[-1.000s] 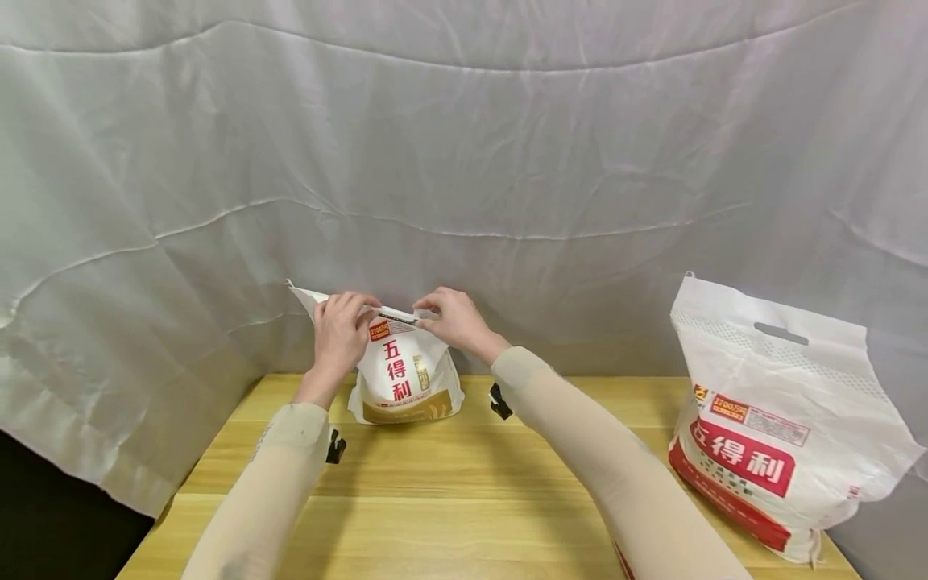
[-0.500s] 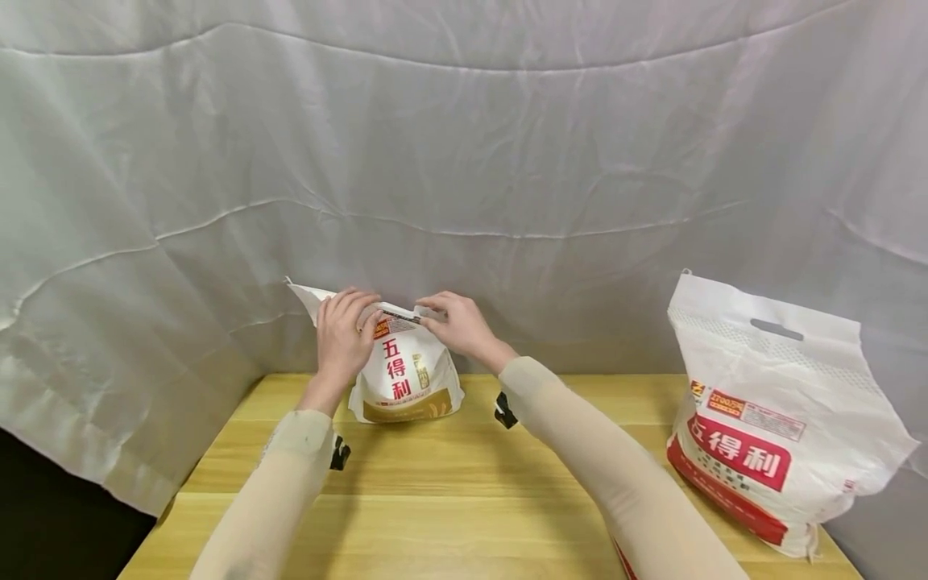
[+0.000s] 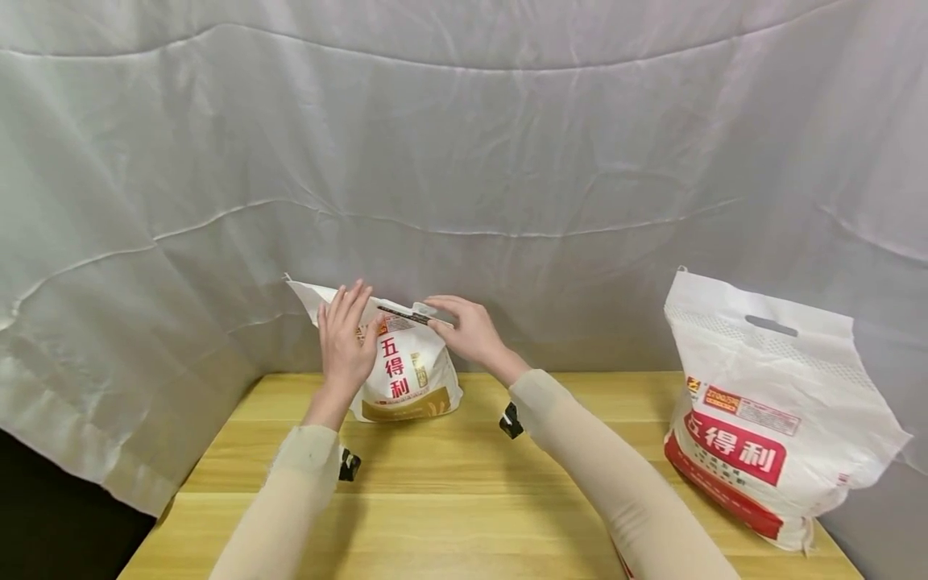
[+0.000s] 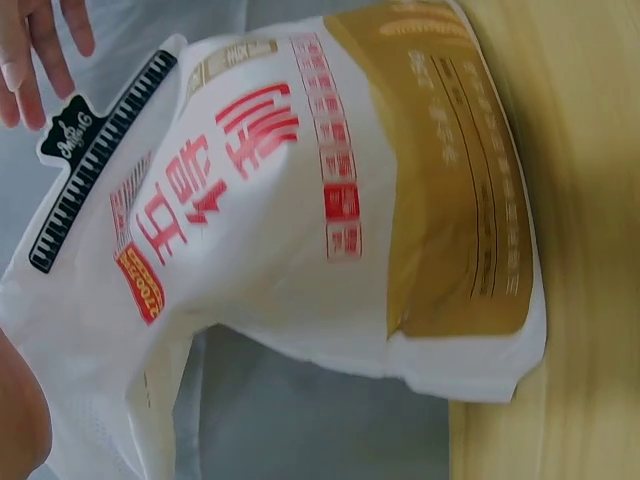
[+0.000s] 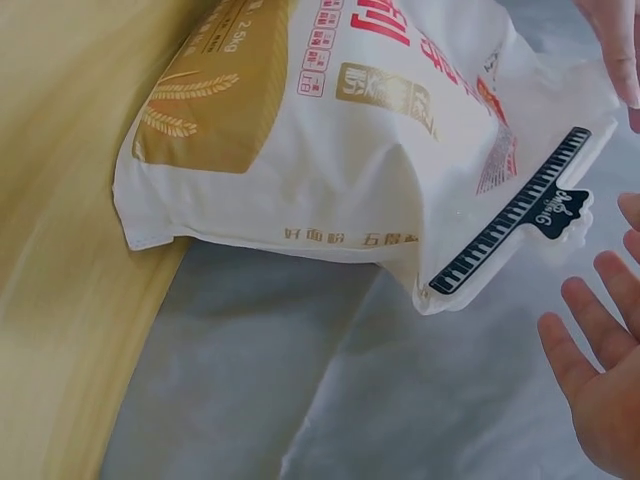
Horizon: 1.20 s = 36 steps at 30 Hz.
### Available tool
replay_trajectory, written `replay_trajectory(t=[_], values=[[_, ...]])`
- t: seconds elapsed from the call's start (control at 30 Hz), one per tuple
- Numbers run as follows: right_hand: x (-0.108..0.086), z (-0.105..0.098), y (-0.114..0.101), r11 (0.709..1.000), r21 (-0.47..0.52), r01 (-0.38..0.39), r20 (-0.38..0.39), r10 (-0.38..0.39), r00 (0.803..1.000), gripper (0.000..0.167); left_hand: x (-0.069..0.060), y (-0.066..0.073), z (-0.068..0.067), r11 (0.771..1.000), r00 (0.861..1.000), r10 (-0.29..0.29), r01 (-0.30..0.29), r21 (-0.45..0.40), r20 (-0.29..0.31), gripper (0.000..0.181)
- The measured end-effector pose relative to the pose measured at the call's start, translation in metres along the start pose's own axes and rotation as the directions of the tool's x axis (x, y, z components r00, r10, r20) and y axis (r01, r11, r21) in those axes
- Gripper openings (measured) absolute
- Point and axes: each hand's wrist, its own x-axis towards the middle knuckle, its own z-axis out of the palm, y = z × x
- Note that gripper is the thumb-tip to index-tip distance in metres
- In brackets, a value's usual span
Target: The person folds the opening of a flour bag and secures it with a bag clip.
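Note:
A white flour bag (image 3: 406, 366) with red lettering and a gold base stands near the table's back edge. Across its gathered top sits a bag clip (image 5: 520, 215) with a black-and-white piano-key pattern; the left wrist view also shows this clip (image 4: 105, 160). My left hand (image 3: 346, 342) is at the bag's upper left with fingers straight; whether it touches the bag I cannot tell. To the right of the clip is my right hand (image 3: 471, 330). In the right wrist view, the right hand's fingers (image 5: 600, 370) are spread beside the clip, apart from it, holding nothing.
A larger white flour bag (image 3: 754, 427) with a red label and a cut-out handle stands at the table's right side. Grey cloth (image 3: 464, 161) hangs behind the wooden table (image 3: 435, 515). Part of a red item shows beneath the right forearm.
Both hands have loosened from the bag's top. The left hand's fingers have straightened, and the right hand has moved slightly right, off the clip. The clip stays on the bag.

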Motion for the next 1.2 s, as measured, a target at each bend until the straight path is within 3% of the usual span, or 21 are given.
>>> replay_trajectory(t=[0.17, 0.47, 0.73, 1.0, 1.2], values=[[-0.007, -0.003, 0.001, 0.999, 0.038, 0.028, -0.058, -0.026, 0.998, 0.038, -0.006, 0.005, 0.003, 0.998, 0.999, -0.039, 0.037, -0.043, -0.036, 0.053], [-0.022, -0.012, 0.000, 0.991, 0.131, 0.026, -0.143, -0.007, 0.990, 0.039, -0.015, 0.016, 0.007, 0.984, 0.987, -0.115, 0.099, -0.145, -0.110, 0.052], [-0.042, -0.023, 0.002, 0.983, 0.184, 0.029, -0.219, 0.013, 0.976, 0.040, -0.026, 0.028, 0.011, 0.970, 0.967, -0.122, 0.069, -0.232, -0.223, 0.051], [-0.061, -0.038, 0.009, 0.983, 0.177, 0.056, -0.289, -0.003, 0.957, 0.039, -0.037, 0.037, 0.015, 0.949, 0.955, -0.199, 0.131, -0.286, -0.220, 0.053], [-0.076, -0.052, 0.018, 0.986, 0.151, 0.071, -0.361, -0.012, 0.933, 0.038, -0.043, 0.046, 0.024, 0.933, 0.950, -0.194, 0.102, -0.345, -0.244, 0.052]])
